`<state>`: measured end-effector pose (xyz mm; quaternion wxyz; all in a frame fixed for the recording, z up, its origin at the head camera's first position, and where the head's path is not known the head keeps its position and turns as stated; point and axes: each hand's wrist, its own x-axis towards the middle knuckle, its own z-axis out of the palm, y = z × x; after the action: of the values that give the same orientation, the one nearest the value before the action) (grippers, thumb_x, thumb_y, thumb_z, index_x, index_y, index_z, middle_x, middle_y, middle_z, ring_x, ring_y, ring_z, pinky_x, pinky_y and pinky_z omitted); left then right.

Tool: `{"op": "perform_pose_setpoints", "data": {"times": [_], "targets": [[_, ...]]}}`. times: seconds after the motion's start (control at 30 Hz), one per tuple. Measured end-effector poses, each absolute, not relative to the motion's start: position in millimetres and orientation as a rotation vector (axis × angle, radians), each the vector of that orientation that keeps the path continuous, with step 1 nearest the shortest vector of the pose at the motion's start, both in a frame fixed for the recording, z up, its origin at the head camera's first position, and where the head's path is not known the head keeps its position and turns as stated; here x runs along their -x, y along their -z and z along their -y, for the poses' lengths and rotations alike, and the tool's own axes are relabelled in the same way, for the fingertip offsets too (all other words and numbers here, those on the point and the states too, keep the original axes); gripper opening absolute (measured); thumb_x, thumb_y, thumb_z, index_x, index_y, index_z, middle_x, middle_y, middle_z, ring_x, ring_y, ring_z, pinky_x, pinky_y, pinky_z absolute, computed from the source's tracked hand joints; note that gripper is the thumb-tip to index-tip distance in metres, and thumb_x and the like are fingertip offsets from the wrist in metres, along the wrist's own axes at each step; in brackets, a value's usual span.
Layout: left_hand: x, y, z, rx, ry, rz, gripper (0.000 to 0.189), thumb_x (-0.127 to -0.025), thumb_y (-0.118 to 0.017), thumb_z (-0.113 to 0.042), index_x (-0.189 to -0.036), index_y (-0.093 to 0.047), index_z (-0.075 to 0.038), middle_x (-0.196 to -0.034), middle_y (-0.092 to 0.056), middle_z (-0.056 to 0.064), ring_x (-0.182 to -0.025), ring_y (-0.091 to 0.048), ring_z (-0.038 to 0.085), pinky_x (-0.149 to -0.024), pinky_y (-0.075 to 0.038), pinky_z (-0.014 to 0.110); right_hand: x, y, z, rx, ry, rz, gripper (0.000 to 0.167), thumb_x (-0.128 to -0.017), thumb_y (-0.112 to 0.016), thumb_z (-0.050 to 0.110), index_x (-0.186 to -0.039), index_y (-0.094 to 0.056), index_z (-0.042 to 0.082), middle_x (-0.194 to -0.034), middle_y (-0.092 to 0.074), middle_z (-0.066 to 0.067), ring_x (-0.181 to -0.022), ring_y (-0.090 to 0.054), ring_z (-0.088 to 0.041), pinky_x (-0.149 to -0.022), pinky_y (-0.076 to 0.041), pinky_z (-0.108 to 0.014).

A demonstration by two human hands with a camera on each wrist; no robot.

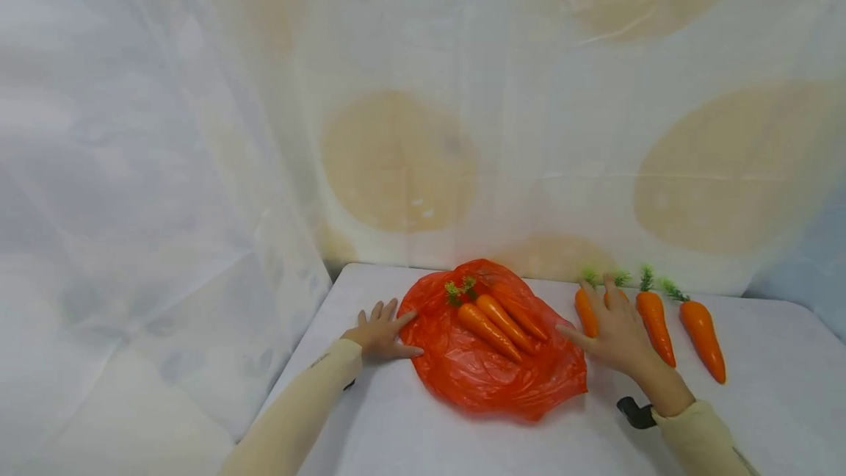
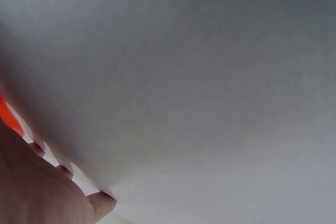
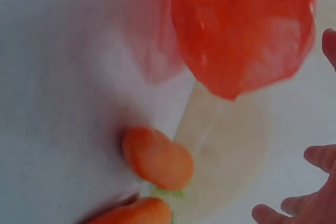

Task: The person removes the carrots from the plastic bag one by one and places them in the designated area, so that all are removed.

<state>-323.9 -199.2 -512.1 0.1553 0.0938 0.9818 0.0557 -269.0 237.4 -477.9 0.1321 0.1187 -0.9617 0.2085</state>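
A crumpled red plastic bag [image 1: 463, 380] lies spread on the table, with orange toy carrots [image 1: 487, 329] grouped on its middle, green tops pointing away. At the bag's left edge is my left hand [image 1: 378, 334], fingers spread, thumb by the film; whether it touches cannot be told. My right hand [image 1: 617, 336] reaches over the right-hand carrots with fingers spread, its thumb beside the bag's right edge. It partly hides a carrot [image 1: 616, 297]. In the right wrist view, spread fingertips [image 3: 319, 157] stand apart from the bag [image 3: 244, 45] and a carrot [image 3: 157, 158].
More carrots stand in a row to the right: one beside the right hand [image 1: 585, 312], one just past it [image 1: 654, 322], one farthest right [image 1: 703, 336]. A white cloth covers the table [image 1: 773, 402]. Behind hangs a pale curtain [image 1: 542, 131] with tan circles.
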Motion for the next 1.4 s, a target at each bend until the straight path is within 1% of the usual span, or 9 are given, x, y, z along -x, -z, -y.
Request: {"op": "perform_pose_setpoints", "data": {"times": [0.17,0.33,0.47,0.53,0.7,0.83,0.93,1.17,1.4], "targets": [[322,511,199,-0.259,-0.175,-2.81,0.095,-0.072,-0.06,-0.082,-0.154,-0.028,-0.044,-0.168,-0.01,0.007,-0.152,-0.009,0.041,-0.117,-0.01,0.069,274,480,-219,-0.446,-0.524,2.768,0.102,-0.083,-0.069,0.061,-0.155,-0.026,0.005,-0.157,-0.009,-0.037,-0.126,-0.035,-0.066,-0.102,-0.024,-0.078],[321,508,197,-0.28,-0.179,-2.806,0.094,-0.074,-0.06,-0.08,-0.154,-0.028,-0.042,-0.167,-0.011,0.008,-0.151,-0.01,0.042,-0.117,-0.011,0.07,279,485,-204,-0.538,-0.44,2.763,0.1,-0.083,-0.068,0.063,-0.156,-0.027,0.009,-0.161,-0.008,-0.032,-0.134,-0.032,-0.06,-0.106,-0.02,-0.078],[321,506,197,-0.283,-0.177,-2.8,0.094,-0.075,-0.061,-0.079,-0.154,-0.028,-0.041,-0.167,-0.011,0.008,-0.152,-0.009,0.042,-0.117,-0.01,0.07,279,484,-191,-0.612,-0.426,2.761,0.099,-0.083,-0.068,0.063,-0.157,-0.027,0.013,-0.163,-0.006,-0.028,-0.138,-0.031,-0.054,-0.106,-0.022,-0.076],[322,506,197,-0.282,-0.184,-2.803,0.094,-0.074,-0.061,-0.079,-0.154,-0.029,-0.042,-0.167,-0.011,0.008,-0.152,-0.01,0.042,-0.117,-0.01,0.07,279,483,-185,-0.646,-0.444,2.771,0.1,-0.082,-0.07,0.062,-0.157,-0.026,0.013,-0.164,-0.004,-0.026,-0.139,-0.03,-0.052,-0.108,-0.021,-0.075],[322,510,198,-0.279,-0.184,-2.807,0.094,-0.074,-0.061,-0.079,-0.154,-0.029,-0.042,-0.167,-0.012,0.008,-0.151,-0.01,0.042,-0.116,-0.01,0.07,280,481,-170,-0.735,-0.412,2.78,0.102,-0.08,-0.071,0.063,-0.157,-0.026,0.013,-0.164,-0.005,-0.024,-0.137,-0.034,-0.053,-0.11,-0.021,-0.073],[322,511,198,-0.283,-0.174,-2.81,0.094,-0.074,-0.06,-0.08,-0.154,-0.028,-0.042,-0.167,-0.011,0.008,-0.152,-0.01,0.041,-0.116,-0.011,0.07,283,482,-159,-0.814,-0.346,2.732,0.099,-0.08,-0.071,0.063,-0.155,-0.03,0.013,-0.161,-0.015,-0.027,-0.134,-0.038,-0.054,-0.108,-0.026,-0.073],[322,510,197,-0.277,-0.181,-2.811,0.094,-0.074,-0.06,-0.08,-0.154,-0.028,-0.042,-0.167,-0.011,0.008,-0.152,-0.009,0.041,-0.116,-0.011,0.07,287,485,-153,-0.861,-0.324,2.712,0.099,-0.079,-0.07,0.065,-0.155,-0.031,0.015,-0.161,-0.017,-0.027,-0.134,-0.038,-0.052,-0.106,-0.026,-0.074],[321,508,194,-0.276,-0.191,-2.811,0.095,-0.073,-0.06,-0.081,-0.154,-0.029,-0.042,-0.167,-0.012,0.008,-0.152,-0.01,0.041,-0.116,-0.011,0.07,295,485,-143,-0.934,-0.311,2.741,0.1,-0.081,-0.067,0.067,-0.158,-0.026,0.017,-0.164,-0.01,-0.022,-0.145,-0.025,-0.045,-0.11,-0.024,-0.073],[323,509,197,-0.271,-0.169,-2.803,0.095,-0.072,-0.059,-0.083,-0.154,-0.027,-0.045,-0.168,-0.01,0.007,-0.152,-0.008,0.041,-0.117,-0.01,0.07,304,488,-131,-0.993,-0.272,2.787,0.1,-0.082,-0.062,0.07,-0.158,-0.025,0.018,-0.165,-0.008,-0.019,-0.148,-0.02,-0.043,-0.113,-0.02,-0.072]]}}
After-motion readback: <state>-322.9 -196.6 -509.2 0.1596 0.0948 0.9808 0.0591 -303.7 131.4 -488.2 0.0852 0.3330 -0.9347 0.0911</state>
